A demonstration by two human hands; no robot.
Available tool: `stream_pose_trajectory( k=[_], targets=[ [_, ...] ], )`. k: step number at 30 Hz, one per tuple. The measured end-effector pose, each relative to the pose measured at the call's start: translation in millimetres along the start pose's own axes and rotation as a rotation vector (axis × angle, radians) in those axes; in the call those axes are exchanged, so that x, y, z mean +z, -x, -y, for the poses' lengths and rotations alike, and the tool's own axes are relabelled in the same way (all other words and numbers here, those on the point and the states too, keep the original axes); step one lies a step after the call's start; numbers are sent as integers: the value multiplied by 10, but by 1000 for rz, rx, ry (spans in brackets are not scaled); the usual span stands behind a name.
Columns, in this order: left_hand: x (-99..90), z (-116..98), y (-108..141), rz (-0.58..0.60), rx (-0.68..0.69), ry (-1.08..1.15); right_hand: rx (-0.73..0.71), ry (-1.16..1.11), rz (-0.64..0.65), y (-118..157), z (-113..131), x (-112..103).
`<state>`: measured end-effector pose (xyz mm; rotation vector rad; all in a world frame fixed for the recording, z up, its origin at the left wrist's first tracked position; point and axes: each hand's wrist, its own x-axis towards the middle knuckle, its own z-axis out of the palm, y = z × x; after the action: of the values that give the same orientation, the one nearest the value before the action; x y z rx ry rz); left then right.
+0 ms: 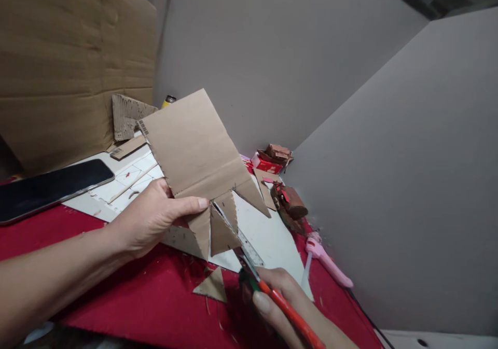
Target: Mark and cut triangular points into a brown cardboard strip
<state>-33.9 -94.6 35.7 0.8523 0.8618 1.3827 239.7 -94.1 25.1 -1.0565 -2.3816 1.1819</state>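
Observation:
My left hand (pixel 150 214) grips a piece of brown cardboard (pixel 194 141) by its lower left edge, the thumb lying flat on top. Pointed triangular flaps run along the near edge of this piece. In my right hand (pixel 288 302) is a pair of scissors (pixel 286 307) with an orange-red handle. Its metal blades reach up to the cardboard between two of the flaps, beside my left thumb. A loose cardboard triangle (pixel 213 285) lies on the red cloth just below. My right fingers partly hide the scissors' other handle.
A dark phone (pixel 58 185) lies at left on the red cloth (pixel 136 307). White sheets (pixel 268 235) spread beneath the work. A pink glue gun (pixel 329 261) and brown craft pieces (pixel 290 204) lie at right. A large cardboard panel (pixel 78 64) stands at back left, beside a grey wall (pixel 272 53).

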Motion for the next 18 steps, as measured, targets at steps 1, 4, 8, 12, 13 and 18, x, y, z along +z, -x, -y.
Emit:
stream_pose_trajectory(
  k=[1,4,8,12,13,18],
  targets=[
    [6,6,4,-3,-2,23,0,-16,13,-25,22,15],
    [30,24,15,-10,-4,71,44,-25,29,-69,25,45],
    [71,35,29,-17,5,88,38,-34,38,-78,-10,62],
    [113,25,48,-26,31,114,13,-66,15,-100,41,97],
    [120,23,52,-34,31,118,7,-73,7,-107,58,108],
    [133,33,78,-84,1,81,25,-69,-25,-123,92,138]
  ],
)
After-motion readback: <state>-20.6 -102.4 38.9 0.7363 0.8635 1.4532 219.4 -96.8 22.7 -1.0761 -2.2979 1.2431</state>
